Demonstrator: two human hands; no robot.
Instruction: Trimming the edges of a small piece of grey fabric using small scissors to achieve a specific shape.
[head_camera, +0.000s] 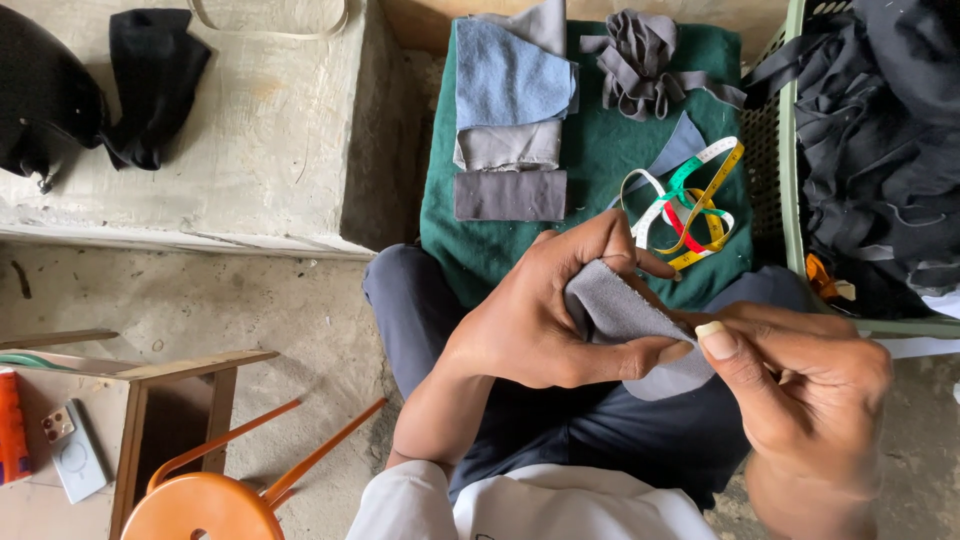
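Green cloth (600, 170) on lap is the landmark. Right of it: basket (790, 190) w/ dark fabric. On it: cut pieces (510, 100), tape measure (690, 205). Just below its near edge: L hand (545, 315) & R hand (800, 385), both pinching grey scrap (625, 315) btwn thumb & fingers.

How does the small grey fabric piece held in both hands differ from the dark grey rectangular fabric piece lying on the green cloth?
The small grey fabric piece is lighter grey, bent and pinched between the left hand and right hand. The dark grey rectangular fabric piece is darker, lies flat and untouched on the green cloth, at the bottom of a row of fabric pieces. Both are small cut grey pieces.
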